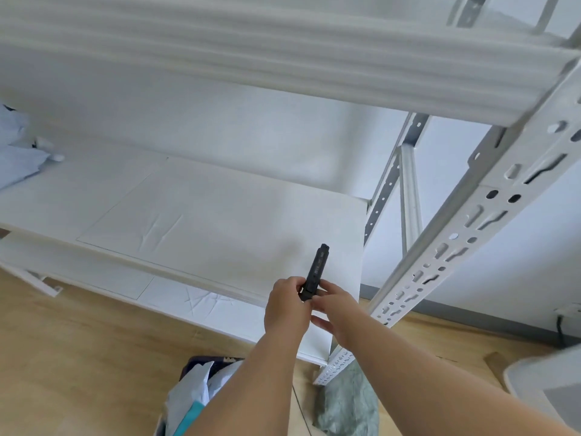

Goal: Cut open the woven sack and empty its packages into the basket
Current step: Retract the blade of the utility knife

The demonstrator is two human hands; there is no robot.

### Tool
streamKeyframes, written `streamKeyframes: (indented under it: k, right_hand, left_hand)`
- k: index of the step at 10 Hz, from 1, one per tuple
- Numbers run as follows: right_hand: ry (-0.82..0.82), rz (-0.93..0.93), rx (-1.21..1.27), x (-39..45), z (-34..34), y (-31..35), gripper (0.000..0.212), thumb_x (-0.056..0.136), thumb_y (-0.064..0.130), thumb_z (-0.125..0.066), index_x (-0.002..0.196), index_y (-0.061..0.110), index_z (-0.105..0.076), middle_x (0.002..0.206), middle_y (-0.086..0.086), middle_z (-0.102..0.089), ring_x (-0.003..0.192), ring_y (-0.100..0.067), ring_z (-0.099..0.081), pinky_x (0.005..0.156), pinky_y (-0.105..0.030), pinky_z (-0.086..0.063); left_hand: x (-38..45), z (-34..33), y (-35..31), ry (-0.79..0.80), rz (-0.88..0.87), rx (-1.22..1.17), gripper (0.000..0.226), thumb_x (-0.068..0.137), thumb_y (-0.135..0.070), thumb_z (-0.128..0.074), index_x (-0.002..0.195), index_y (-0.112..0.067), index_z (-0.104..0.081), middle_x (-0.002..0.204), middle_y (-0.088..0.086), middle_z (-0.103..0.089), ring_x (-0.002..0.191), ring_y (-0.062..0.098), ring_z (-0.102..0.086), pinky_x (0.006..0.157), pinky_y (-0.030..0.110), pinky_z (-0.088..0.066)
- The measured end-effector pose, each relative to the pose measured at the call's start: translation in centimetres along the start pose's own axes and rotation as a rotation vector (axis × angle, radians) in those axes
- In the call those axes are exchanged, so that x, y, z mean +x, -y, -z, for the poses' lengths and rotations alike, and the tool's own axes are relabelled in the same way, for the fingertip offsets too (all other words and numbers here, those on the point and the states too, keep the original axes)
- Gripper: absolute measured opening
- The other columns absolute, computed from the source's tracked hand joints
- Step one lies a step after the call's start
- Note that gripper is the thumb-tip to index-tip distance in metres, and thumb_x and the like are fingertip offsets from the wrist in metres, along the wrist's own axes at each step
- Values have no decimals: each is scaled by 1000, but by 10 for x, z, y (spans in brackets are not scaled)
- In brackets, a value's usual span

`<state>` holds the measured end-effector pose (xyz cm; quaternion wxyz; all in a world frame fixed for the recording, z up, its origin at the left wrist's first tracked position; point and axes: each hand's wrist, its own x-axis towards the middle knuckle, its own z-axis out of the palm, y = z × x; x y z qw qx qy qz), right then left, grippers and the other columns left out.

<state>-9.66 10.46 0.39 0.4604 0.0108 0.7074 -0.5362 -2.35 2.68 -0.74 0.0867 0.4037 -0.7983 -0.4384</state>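
Both of my hands hold a black utility knife (316, 272) upright over the front edge of a white shelf (220, 215). My left hand (287, 305) wraps the lower handle and my right hand (338, 309) pinches it from the right. I cannot see whether a blade is out. Below my arms, a dark basket (201, 363) on the floor holds white and teal packages (191, 394). A crumpled grey-green woven sack (349, 401) lies on the floor to the right of the basket, beside the rack's foot.
A white metal rack post (490, 212) with slotted holes slants up at the right. Pale blue bags (15, 152) lie at the far left of the shelf. A grey-white bin (547, 388) stands at the bottom right on the wooden floor.
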Motion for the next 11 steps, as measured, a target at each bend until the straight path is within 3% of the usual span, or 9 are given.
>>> streamKeyframes:
  k: [3, 4, 5, 7, 8, 10, 11]
  right_hand:
    - [25, -3, -18, 25, -4, -11, 59, 82, -10, -50, 131, 22, -54, 123, 6, -65, 114, -18, -60, 97, -39, -53]
    - [42, 2, -21, 29, -4, -10, 62, 83, -5, -56, 136, 24, -49, 133, 9, -57, 117, -17, -58, 95, -37, -54]
    - [61, 10, -57, 32, -3, -5, 56, 86, -2, -55, 134, 27, -50, 136, 11, -53, 120, -16, -54, 98, -36, -51]
    - [87, 35, -134, 33, -3, 2, 53, 93, -2, -44, 137, 28, -46, 127, 11, -55, 120, -19, -52, 99, -32, -44]
    - [80, 46, -151, 36, -5, 1, 62, 92, -1, -46, 145, 29, -38, 137, 9, -52, 115, -14, -53, 84, -24, -45]
    - [108, 71, -169, 34, -3, 2, 68, 92, -2, -47, 151, 28, -30, 137, 10, -46, 119, -15, -46, 101, -30, -37]
    - [105, 84, -173, 24, -1, 0, 68, 93, -1, -48, 152, 28, -28, 154, 6, -33, 128, -16, -40, 107, -33, -36]
  left_hand:
    - [18, -22, 21, -12, 59, -3, 35, 87, -18, -61, 119, -31, -60, 113, -7, -55, 95, 12, -61, 81, 30, -52]
    - [24, -26, 24, 0, 86, -47, 36, 87, -16, -58, 122, -28, -58, 118, -3, -54, 91, 13, -60, 82, 27, -50]
    - [30, -27, 25, 7, 122, -78, 44, 90, -16, -58, 133, -22, -50, 129, 1, -48, 102, 16, -58, 84, 21, -43]
    - [39, -30, 30, 33, 93, -97, 32, 89, -18, -53, 119, -26, -62, 116, -1, -61, 89, 14, -57, 79, 25, -47]
    - [42, -31, 30, 45, 79, -79, 28, 88, -20, -51, 111, -28, -65, 106, -1, -64, 86, 16, -58, 71, 25, -45]
    - [38, -27, 26, 61, -9, -112, 29, 86, -11, -47, 101, -29, -66, 92, -6, -66, 80, 15, -58, 55, 17, -35]
    - [35, -30, 32, 91, -35, -117, 33, 87, -11, -51, 112, -30, -60, 108, -5, -62, 94, 14, -60, 65, 17, -42]
